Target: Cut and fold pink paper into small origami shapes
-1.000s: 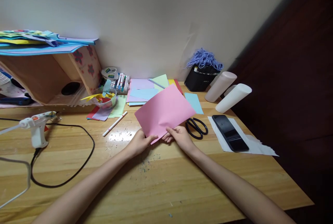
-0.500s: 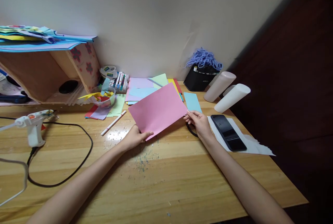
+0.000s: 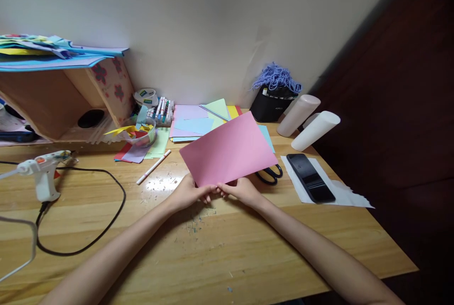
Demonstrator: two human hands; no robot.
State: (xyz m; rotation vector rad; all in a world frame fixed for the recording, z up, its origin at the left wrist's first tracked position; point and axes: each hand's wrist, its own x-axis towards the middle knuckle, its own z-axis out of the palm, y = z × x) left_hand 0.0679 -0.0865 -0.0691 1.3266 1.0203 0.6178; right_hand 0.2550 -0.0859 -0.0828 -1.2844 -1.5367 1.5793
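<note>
A sheet of pink paper is tilted up above the table between my hands. My left hand pinches its lower left corner, thumb on the front. Close beside it, my right hand grips the near edge, and the two thumb tips almost meet. The fingers behind the sheet are partly hidden. Black-handled scissors lie on the table past the sheet's right corner, their blades hidden beneath it. A stack of coloured paper and a blue strip show partly behind the pink sheet.
At left are a white glue gun with a looping black cord, a cardboard box, a tub of paper scraps and a marker. On the right lie a phone on tissue, white rolls and a black pouch.
My right hand has moved from the sheet's right corner leftward to its near edge, beside my left hand. The pink paper has shifted slightly right, and the scissors' handles show more.
</note>
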